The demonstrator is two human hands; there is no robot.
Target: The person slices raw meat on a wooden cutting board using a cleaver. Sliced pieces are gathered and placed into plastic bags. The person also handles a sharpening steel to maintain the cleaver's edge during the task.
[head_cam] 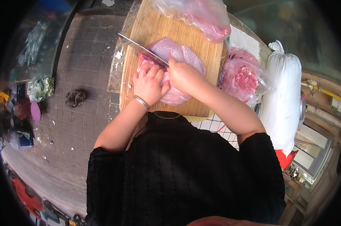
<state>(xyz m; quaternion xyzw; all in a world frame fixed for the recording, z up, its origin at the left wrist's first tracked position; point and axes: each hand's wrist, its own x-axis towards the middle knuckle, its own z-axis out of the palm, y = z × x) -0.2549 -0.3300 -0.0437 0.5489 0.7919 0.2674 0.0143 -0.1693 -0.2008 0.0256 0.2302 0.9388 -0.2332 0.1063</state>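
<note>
A large piece of raw pink meat (184,59) lies on a wooden cutting board (133,93). My right hand (183,75) grips a knife (145,50) whose handle is hidden in the fist. Its blade points to the upper left and crosses the left part of the meat. Just below the blade, my left hand (150,83) presses on the meat with its fingers bent and the thumb apart. The wrist wears metal bangles (141,102). How deep the edge sits in the meat is hidden.
A clear plastic bag (204,17) of meat lies on the board's far end. Right of the board sits another bag of cut meat (245,77), beside a tall white sack (283,93). Leftward, a dark clump (75,98) lies on the tiled floor (88,62), with bagged vegetables (41,89) farther off.
</note>
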